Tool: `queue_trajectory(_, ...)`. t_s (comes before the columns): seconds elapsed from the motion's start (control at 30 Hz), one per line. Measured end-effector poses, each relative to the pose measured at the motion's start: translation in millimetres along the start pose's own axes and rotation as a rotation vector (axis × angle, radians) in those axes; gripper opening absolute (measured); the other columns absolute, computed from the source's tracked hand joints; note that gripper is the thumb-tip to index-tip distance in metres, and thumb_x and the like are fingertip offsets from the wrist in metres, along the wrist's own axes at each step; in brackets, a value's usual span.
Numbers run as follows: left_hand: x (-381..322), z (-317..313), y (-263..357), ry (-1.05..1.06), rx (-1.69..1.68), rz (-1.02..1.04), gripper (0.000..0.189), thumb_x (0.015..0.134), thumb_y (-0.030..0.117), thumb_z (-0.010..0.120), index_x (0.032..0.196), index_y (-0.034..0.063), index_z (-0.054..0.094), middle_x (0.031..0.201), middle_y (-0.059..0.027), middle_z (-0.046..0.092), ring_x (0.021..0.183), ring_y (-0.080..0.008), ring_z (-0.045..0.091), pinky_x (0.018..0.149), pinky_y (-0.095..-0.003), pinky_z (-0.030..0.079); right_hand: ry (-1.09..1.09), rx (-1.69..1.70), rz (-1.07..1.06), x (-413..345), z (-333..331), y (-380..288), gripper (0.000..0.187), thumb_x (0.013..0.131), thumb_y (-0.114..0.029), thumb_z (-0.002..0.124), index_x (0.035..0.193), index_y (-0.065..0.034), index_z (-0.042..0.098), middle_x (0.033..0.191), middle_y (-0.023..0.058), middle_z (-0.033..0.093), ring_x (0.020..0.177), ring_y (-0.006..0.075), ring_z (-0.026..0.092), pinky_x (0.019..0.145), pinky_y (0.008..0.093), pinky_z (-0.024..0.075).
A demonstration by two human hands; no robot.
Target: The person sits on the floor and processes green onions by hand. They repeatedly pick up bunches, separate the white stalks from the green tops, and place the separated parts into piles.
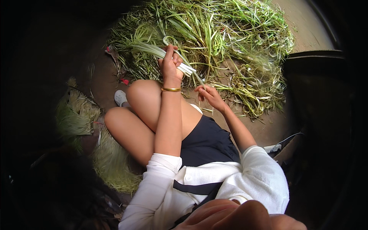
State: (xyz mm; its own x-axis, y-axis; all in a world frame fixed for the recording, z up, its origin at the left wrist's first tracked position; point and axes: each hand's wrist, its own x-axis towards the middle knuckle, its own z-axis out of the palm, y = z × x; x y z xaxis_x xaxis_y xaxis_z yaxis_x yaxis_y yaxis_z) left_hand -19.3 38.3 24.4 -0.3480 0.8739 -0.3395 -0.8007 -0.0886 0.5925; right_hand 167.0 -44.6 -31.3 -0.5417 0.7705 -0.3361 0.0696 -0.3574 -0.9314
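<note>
My left hand point(171, 61) is closed around a bunch of slender pale stalks point(185, 69), raised just beyond my knees. Their white lower ends point right, and the light green leaves point(148, 49) fan out to the left. One longer stalk point(199, 79) slants from that bunch down to my right hand point(211, 96), where the thumb and fingers pinch its end. Beyond both hands spreads a large heap of green, grass-like leafy stalks point(212, 37), some of them yellowed and tangled.
Left of my legs lie bundles of trimmed stalks point(77, 115), point(112, 161), partly in shadow; red ties show near them. A white power strip point(272, 148) with a cable rests on the floor at right. A dark rimmed object point(316, 54) stands beside the heap.
</note>
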Motion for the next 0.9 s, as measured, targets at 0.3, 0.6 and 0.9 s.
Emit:
queue_trajectory(0.3,-26.3,-5.4,-57.4,-0.028,0.664,-0.319,0.033,0.095,0.024,0.048,0.104,-0.0056,0.058,0.098,-0.0160,0.065,0.082,-0.0155,0.062,0.066,-0.0273,0.051,0.300,-0.263,-0.061,37.0,-6.2,-44.9,0.025,0.096,-0.021,0.038,0.086,-0.0018,0.050,0.064,0.0037,0.048,0.056,0.0118,0.045,0.051,0.0273,0.0374)
queue_trajectory(0.6,-15.9,24.1,54.0,0.066,0.227,0.388,0.020,0.095,0.024,0.049,0.098,0.0044,0.052,0.061,0.0013,0.046,0.048,-0.0071,0.042,0.044,-0.0216,0.038,0.687,-0.498,0.074,127.8,-86.2,43.1,0.032,0.091,-0.032,0.052,0.096,-0.0018,0.061,0.089,0.0116,0.064,0.078,0.0207,0.061,0.071,0.0335,0.0477)
queue_trajectory(0.9,4.2,52.3,87.3,-0.041,0.295,0.382,0.022,0.095,0.023,0.050,0.098,0.0011,0.052,0.061,-0.0009,0.046,0.046,-0.0061,0.033,0.042,-0.0212,0.027,0.875,-0.429,-0.135,145.4,-113.0,59.4,0.024,0.084,-0.022,0.061,0.084,0.0017,0.060,0.077,0.0135,0.065,0.067,0.0244,0.061,0.063,0.0336,0.0467)
